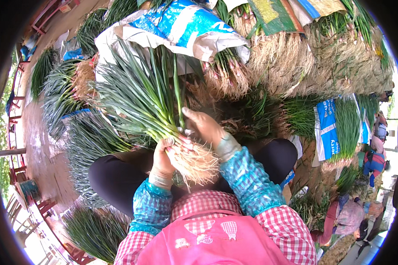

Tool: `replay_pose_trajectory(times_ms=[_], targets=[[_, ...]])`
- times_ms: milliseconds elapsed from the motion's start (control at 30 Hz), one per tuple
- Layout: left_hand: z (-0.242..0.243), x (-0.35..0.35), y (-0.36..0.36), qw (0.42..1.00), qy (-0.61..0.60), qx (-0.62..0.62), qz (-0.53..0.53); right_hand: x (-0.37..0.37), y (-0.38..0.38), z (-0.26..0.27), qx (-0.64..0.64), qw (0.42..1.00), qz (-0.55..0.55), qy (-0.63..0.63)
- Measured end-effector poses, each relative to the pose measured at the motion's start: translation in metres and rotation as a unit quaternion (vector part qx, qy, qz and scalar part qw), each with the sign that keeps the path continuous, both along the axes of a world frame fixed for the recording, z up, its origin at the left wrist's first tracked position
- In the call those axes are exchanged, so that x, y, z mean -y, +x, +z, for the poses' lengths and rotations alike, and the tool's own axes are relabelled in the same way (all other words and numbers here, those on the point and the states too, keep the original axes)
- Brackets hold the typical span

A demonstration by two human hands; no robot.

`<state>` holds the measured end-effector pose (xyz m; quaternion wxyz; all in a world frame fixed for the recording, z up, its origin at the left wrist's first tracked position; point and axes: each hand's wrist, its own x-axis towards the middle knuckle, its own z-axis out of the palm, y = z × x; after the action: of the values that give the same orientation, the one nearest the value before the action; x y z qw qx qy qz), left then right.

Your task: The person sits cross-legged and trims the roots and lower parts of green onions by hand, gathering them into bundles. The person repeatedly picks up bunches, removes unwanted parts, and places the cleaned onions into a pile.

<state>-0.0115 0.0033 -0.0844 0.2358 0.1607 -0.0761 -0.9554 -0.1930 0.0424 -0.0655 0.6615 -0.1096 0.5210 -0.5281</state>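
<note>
A bunch of spring onions (159,112) with long green leaves, pinkish-white bases and pale stringy roots (195,162) is held over my lap. My left hand (162,159) grips it from the left near the bases, thumb on top. On the other side, my right hand (205,126) has its fingers against the bases and one outer stalk; some of its fingers are blurred or hidden behind the bunch. The leaves fan out to the upper left, and the roots hang toward my body.
Piled spring onions (93,139) lie along my left. Ahead, a blue and white plastic sack (185,29) partly covers more bundles, beside a rooty stack (282,63). Loose leaves (252,119) lie before my knees. At right are a bundle on printed sacking (345,129) and a bent-over person (348,215).
</note>
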Motion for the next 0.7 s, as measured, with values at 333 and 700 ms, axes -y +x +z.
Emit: replay_pose_trajectory(times_ms=[333, 700], targets=[[0.0, -0.001, -0.01, 0.99, -0.075, 0.122, -0.014, -0.01, 0.0, -0.002, -0.153, 0.984, -0.089, -0.024], [0.008, -0.009, -0.003, 0.993, -0.073, 0.083, 0.033, 0.003, 0.01, -0.012, -0.208, 0.975, -0.037, -0.065]])
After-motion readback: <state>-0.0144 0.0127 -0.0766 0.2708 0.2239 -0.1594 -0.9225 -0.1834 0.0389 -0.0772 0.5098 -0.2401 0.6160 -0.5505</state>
